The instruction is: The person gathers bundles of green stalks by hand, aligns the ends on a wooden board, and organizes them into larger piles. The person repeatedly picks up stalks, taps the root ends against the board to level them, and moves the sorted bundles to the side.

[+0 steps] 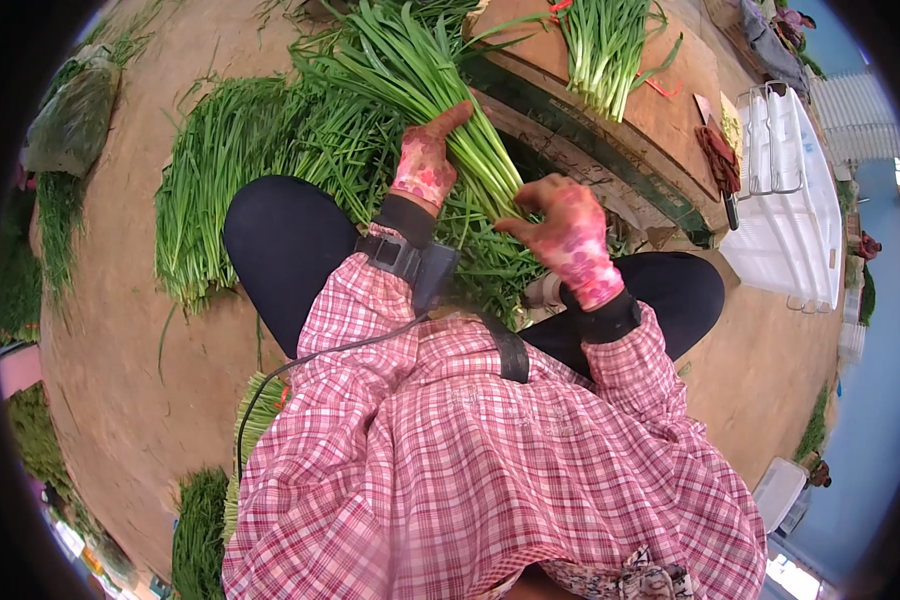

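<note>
A bundle of long green leafy stalks, which look like garlic chives (469,135), slants across the view in front of me. My left hand (427,154), in a pink floral fingerless glove, is closed around its middle with the thumb on top. At the pale stem ends is my right hand (562,225), gloved the same way. Its thumb and fingers are curved and apart beside those ends; whether they grip any stem I cannot tell. Loose green stalks (487,266) lie beneath both hands, between my knees.
A large chive heap (217,180) lies on the floor at the left. On a low wooden board (667,127) rest a bunch of chives (604,60), red ties (664,88) and a dark-handled tool (731,210) partly wrapped in cloth. White plastic crates (780,225) stand to the right.
</note>
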The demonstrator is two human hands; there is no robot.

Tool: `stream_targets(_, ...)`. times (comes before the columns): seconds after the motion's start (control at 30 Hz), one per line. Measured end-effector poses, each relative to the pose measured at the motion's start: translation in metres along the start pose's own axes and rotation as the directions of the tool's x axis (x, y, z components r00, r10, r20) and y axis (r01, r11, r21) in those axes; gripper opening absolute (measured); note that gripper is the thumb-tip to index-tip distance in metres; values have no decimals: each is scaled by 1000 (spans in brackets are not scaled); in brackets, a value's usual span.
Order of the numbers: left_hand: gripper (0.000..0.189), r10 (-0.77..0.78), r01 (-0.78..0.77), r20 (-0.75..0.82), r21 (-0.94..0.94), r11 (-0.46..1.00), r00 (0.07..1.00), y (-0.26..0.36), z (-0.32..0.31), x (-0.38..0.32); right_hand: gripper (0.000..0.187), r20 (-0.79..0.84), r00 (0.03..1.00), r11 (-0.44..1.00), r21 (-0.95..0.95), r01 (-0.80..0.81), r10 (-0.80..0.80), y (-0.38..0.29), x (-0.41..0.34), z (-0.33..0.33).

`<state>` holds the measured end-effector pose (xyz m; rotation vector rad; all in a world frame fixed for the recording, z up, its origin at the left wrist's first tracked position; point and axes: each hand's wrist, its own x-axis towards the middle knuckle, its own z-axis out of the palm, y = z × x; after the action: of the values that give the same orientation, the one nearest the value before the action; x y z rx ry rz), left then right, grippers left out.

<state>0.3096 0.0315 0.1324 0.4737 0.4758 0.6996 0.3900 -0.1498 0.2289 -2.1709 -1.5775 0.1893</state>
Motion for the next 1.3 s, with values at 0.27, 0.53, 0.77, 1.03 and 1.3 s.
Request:
stream_targets(0.27,27,156,-150,-33,142,978,987,-7,3,2,15,107,938,862,371,-345,330,2,-2,6)
stream_targets(0.53,24,105,-103,-144,21,994,984,8,19,-11,21,57,968,963,105,-248,244,-8,6,3)
stream_targets(0.77,23,183,-146,-217,175,974,959,1,6,3,15,-24,997,993,100,-71,73,-13,25,17)
stream_targets(1.03,23,218,-238,-362,-11,971,906,30,0,0,14,9,905,820,-427,-381,426,87,21,-2)
stream_targets(1.3,23,305,-331,-263,-59,942,915,35,6,-7,44,148,975,792,568,-223,167,26,49,3)
